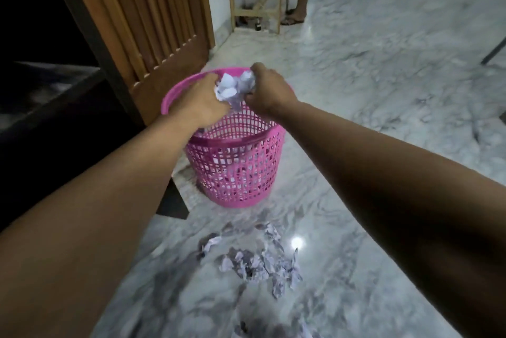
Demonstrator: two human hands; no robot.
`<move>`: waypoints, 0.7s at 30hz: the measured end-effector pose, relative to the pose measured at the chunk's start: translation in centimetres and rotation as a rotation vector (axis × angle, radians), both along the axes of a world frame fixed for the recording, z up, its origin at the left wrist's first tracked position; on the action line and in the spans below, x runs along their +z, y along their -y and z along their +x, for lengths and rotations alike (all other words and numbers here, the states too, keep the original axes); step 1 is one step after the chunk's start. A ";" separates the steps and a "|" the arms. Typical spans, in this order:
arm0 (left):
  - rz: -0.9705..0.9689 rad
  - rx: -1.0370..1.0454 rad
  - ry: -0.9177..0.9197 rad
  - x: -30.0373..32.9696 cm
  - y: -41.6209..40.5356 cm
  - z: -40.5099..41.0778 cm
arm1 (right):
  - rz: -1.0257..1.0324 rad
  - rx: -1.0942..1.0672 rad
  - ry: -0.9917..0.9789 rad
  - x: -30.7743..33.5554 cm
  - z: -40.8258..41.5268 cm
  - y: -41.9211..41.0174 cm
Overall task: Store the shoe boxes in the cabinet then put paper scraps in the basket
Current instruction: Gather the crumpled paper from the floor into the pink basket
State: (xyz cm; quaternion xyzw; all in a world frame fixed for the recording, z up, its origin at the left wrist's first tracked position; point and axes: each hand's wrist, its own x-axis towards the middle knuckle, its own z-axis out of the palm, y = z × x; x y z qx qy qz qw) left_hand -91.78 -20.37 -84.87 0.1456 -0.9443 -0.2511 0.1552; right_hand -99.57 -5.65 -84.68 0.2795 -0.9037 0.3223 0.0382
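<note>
Above the open mouth of a round pink plastic basket (235,162) with lattice-perforated walls, the left hand (201,102) and right hand (267,91) together clutch a crumpled wad of white paper scraps (235,88), the fingers of both curled around it from either side. The basket stands on a glossy grey-veined marble floor (369,85) beside a ribbed brown wooden cabinet door (142,17), pale scraps showing through its mesh. More creased, torn loose paper scraps (257,261) lie scattered on the floor in front of the basket, well apart from the hands.
</note>
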 end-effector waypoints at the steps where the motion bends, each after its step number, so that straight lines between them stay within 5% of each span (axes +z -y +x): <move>1: 0.040 0.002 0.137 -0.3 0.0 -1.2 | 0.134 -0.004 0.065 0.1 -0.8 0.4; 3: 0.176 0.069 0.366 -0.5 -0.2 -2.4 | 0.192 0.014 0.165 1.0 -1.5 0.8; 5: 0.238 0.100 0.393 -0.6 -0.4 -2.8 | 0.116 0.041 0.189 1.7 -1.4 0.4; 10: 0.260 0.019 -0.138 -1.7 -3.9 2.9 | -0.415 -0.006 -0.008 0.3 2.7 -4.8; 14: -0.057 -0.153 -0.477 -7.8 -8.3 11.3 | -0.539 -0.049 -0.100 -8.4 10.1 -12.5; 16: -0.078 -0.284 -0.306 -12.8 -10.4 16.6 | -0.336 -0.017 -0.035 -14.7 15.5 -17.2; 19: -0.169 -0.484 0.307 -21.3 -12.4 25.9 | 0.087 0.094 0.122 -23.3 24.4 -23.8; 21: -0.251 -0.581 0.520 -25.6 -12.9 30.9 | 0.365 0.147 0.286 -26.9 29.2 -27.1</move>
